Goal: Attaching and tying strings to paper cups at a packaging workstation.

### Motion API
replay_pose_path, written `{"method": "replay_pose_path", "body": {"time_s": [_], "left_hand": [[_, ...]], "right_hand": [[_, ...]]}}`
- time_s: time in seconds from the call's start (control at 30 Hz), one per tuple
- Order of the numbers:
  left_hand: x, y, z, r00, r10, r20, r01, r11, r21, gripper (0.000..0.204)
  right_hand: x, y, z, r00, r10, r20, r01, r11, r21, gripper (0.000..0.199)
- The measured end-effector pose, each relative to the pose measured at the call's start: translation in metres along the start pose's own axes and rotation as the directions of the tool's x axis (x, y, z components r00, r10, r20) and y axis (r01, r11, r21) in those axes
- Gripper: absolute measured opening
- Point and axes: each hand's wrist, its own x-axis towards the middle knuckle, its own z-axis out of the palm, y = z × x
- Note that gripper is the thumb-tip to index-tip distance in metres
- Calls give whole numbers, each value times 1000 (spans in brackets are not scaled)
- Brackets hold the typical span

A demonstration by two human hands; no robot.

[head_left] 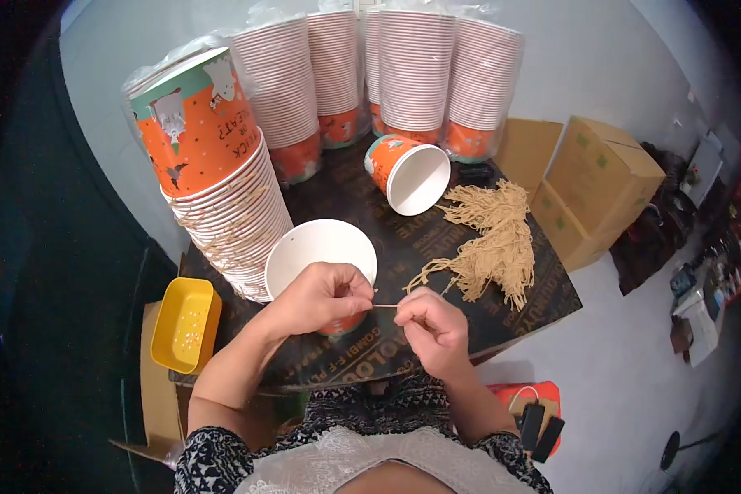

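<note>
cup in hand: paper cup (321, 251), orange outside and white inside, sits at the lower middle of the frame on the dark table (436, 346), its open mouth turned up toward the camera.
left hand: left hand (317, 298) lies over the near rim of the cup, fingers pinched on the rim edge and on the end of a thin string.
right hand: right hand (432, 323) is just right of the cup, fingers clenched in a pinch on the string (384, 305), which runs taut between the two hands.
handling, as a guess: the cup looks light and thin-walled, easy to dent, so it is best held by the rolled rim rather than squeezed at the side; the string looks soft and limp, and is best nipped close to its tip.
string pile: heap of tan strings (494, 239) lies right of centre on the table, well within reach of the right hand.
loose cup: another orange cup (407, 173) lies on its side above centre, mouth facing the lower right.
stacks: tall cup stacks (403, 74) in clear sleeves stand across the top; a leaning stack (222, 181) sits at the upper left.
tray: yellow tray (185, 323) holding small pale bits sits at the lower left, beside the table edge.
boxes: cardboard boxes (593, 189) stand at the right.
</note>
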Motion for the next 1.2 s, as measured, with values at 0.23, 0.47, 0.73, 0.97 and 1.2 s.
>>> {"method": "replay_pose_path", "body": {"time_s": [0.23,0.47,0.73,0.97,1.2], "left_hand": [[3,17,8,987,-160,27,158,985,73,9],[8,1,2,1000,-3,-18,4,997,81,8],[11,5,0,996,-82,30,82,997,9,7],[12,-2,-4,990,-136,35,140,976,-169,7],[7,-2,1,999,-16,31,19,996,-91,9]], "right_hand": [[37,-13,-8,971,-198,138,210,974,-80,14],[39,9,1,956,-286,71,285,837,-468,18],[33,25,11,961,-274,24,256,860,-441,18],[18,26,28,950,-309,-46,258,859,-443,18],[26,35,20,944,-323,-63,270,870,-412,18]]}}
